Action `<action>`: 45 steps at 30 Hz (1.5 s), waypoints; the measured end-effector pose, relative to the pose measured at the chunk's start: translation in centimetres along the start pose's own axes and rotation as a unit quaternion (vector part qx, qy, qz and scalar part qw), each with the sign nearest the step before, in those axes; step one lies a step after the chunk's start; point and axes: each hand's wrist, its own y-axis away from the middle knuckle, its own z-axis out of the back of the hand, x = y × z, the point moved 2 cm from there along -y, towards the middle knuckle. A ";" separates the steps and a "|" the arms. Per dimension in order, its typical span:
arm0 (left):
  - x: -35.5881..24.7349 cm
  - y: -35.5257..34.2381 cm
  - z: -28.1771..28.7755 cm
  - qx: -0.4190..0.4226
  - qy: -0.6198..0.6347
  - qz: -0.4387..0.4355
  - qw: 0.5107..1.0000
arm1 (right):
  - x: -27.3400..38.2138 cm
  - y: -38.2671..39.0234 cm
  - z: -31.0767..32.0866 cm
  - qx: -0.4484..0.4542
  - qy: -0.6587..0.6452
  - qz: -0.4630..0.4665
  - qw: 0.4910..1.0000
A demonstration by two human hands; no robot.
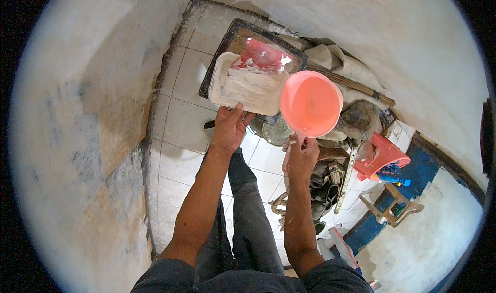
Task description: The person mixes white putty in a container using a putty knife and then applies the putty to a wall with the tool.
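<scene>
My left hand (230, 127) grips the near rim of a shallow whitish tub (253, 91), its thumb over the edge. Pale, putty-like paste coats the tub's bottom. A red flat piece smeared with white (264, 56) lies at the tub's far side; whether it is a scraper I cannot tell. Beneath and beyond the tub is a dark-rimmed tray (238, 26). In my right hand (301, 156), fingers closed round the handle, is a pink plastic dipper (311, 104). Its bowl sits just right of the tub, opening upward; any liquid inside is hard to make out.
Walls stand close on the left (77, 117) and far side. Rumpled cloth (330, 58) and a wooden stick (356, 81) lie along the far wall. To the right are a level (345, 182), a pink stool-like plastic item (382, 158), a blue bottle (393, 176) and a small wooden stool (395, 205).
</scene>
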 end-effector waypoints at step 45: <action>-2.3 -0.3 1.9 -0.046 -0.033 -0.030 0.998 | -15.7 3.9 4.9 -0.100 -0.012 -0.192 0.976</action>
